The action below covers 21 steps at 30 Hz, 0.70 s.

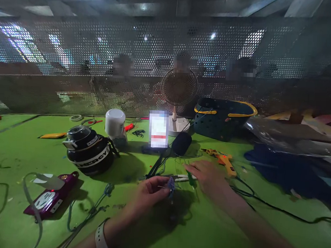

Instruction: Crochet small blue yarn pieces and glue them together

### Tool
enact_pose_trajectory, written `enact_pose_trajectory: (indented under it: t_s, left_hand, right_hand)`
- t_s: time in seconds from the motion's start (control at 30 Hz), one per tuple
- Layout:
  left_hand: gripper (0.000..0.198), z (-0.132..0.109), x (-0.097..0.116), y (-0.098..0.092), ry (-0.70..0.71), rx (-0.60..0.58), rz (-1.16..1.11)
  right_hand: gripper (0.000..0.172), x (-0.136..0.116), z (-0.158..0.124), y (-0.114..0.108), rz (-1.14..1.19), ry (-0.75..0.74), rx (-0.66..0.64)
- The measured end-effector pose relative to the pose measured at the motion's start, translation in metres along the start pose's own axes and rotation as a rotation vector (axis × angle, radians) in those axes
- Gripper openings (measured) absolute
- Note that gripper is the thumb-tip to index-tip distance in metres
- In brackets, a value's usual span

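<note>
Thumb and fingers of my left hand pinch a small purple-blue piece, too blurred to name, above the green table. A dark part hangs below it in shadow. My right hand reaches in from the right, its fingers closed at the top of a slim green-handled tool with a thin shaft pointing down. White-handled pliers or scissors lie between the two hands; their jaws are partly hidden. Just beyond my right hand lies a yellow glue gun with a red light on it.
A black jug and a purple power strip stand on the left. Behind are a white bottle, a lit phone, a fan and a dark basket. Dark cloth and cords lie right.
</note>
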<state>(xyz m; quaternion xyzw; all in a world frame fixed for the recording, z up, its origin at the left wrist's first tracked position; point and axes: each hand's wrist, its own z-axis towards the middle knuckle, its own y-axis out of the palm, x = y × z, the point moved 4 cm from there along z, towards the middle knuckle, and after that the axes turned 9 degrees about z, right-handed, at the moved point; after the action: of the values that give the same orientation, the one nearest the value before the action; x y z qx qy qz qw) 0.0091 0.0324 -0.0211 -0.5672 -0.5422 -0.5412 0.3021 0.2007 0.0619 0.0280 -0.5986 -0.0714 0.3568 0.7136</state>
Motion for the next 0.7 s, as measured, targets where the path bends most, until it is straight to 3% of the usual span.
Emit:
enact_pose_trajectory:
  t_s: [0.07, 0.17, 0.27, 0.37, 0.57, 0.7]
  left_hand:
    - [0.032, -0.002, 0.003, 0.002, 0.016, 0.034, 0.013]
    - [0.028, -0.007, 0.009, 0.004, 0.027, 0.073, 0.029]
    - [0.027, -0.011, 0.016, 0.006, 0.027, 0.022, 0.044]
    - [0.026, -0.011, 0.019, 0.007, 0.029, -0.017, 0.099]
    - [0.029, -0.008, 0.023, 0.002, 0.162, 0.136, 0.295]
    - [0.029, -0.008, 0.022, 0.002, 0.174, 0.149, 0.316]
  right_hand:
    - [0.035, -0.020, -0.002, -0.007, 0.177, 0.007, 0.041]
    - [0.014, -0.044, -0.003, -0.003, 0.392, 0.090, -0.054]
    - [0.027, -0.051, -0.001, 0.005, 0.409, 0.093, -0.096]
    - [0.028, -0.048, 0.001, 0.011, 0.441, 0.025, -0.144]
    - [0.031, -0.046, 0.001, 0.015, 0.421, 0.002, -0.148]
    - [0.031, -0.044, 0.002, 0.015, 0.475, 0.055, -0.148]
